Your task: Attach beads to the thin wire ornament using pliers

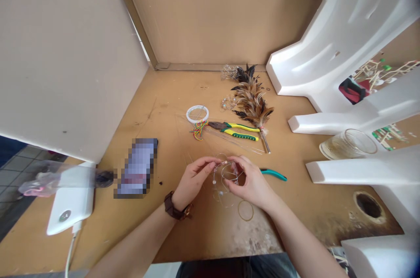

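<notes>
Both hands meet over the middle of the brown table (pixel 183 234). My left hand (pixel 193 179), with a dark watch on its wrist, pinches one side of a loop of thin clear wire strung with small beads (pixel 226 177). My right hand (pixel 251 179) pinches the other side of the same beaded wire. A yellow ring (pixel 245 210) lies on the table just under my right wrist. Teal-handled pliers (pixel 274 174) poke out from behind my right hand.
Yellow-green pliers (pixel 234 130), a white spool (pixel 197 114), coloured wire bits (pixel 197 130) and a bunch of brown feathers (pixel 252 100) lie further back. A phone (pixel 138 166) and a white charger (pixel 70 199) sit left. A glass (pixel 349 143) and white foam pieces (pixel 344 28) stand right.
</notes>
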A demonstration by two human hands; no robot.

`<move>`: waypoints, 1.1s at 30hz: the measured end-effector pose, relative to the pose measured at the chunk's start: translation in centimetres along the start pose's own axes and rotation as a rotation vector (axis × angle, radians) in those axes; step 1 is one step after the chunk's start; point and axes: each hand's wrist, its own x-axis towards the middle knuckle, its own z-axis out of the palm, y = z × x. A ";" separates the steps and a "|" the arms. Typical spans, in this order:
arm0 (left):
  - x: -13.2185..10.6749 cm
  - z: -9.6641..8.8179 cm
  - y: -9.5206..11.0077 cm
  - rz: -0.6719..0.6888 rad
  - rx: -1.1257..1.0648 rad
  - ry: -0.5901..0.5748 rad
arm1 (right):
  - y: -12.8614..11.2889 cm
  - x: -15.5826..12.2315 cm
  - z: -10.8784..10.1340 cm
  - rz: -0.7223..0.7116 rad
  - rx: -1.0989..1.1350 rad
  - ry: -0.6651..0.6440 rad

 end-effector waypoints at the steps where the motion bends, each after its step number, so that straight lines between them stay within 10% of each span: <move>1: 0.0 0.0 0.0 0.006 -0.004 -0.005 | 0.0 0.0 0.0 -0.002 0.012 -0.002; 8: -0.4 0.4 0.5 0.154 0.027 0.007 | 0.6 0.0 0.0 0.069 0.110 0.122; 25: -1.2 0.5 -0.9 0.263 0.318 -0.511 | 0.6 0.1 0.4 -0.024 0.058 0.143; 33: -0.6 0.7 0.1 0.149 0.031 -0.370 | 0.4 -0.1 -0.2 -0.103 0.034 0.088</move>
